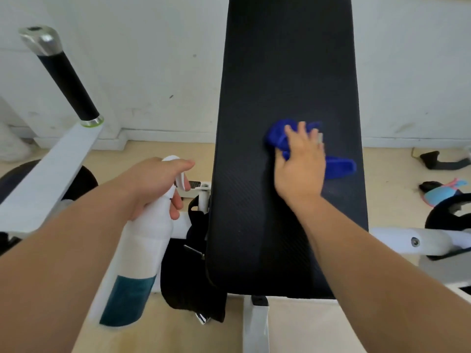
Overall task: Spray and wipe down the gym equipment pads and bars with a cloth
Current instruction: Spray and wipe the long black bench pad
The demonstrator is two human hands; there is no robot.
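Nearest to me, the left hand (155, 184) is wrapped round the neck of the white bottle (137, 250), fingers curled under the spray head and one finger by the trigger. The bottle hangs left of the pad (280, 59), over the white frame (51, 169), and aims at nothing in particular. I judge it light, smooth plastic that could slip if wet, so the neck is the right place to hold it. I cannot tell how full it is. A black strap (193, 263) dangles between bottle and pad. Further out, the right hand (300, 171) lies flat with fingers spread, pressing the blue cloth (277, 136) onto the middle of the pad. It pinches nothing. The cloth is soft and limp, bunched under the palm with a tail poking out to the right. I would keep it under a broad flat palm so it drags without rolling up. The pad looks firm with a textured skin that should grip the cloth a little. Far left, near the wall (153, 59), the black-gripped bar (68, 80) stands apart and untouched. It is stiff and round, and I judge it is best wiped with the cloth wrapped round it.
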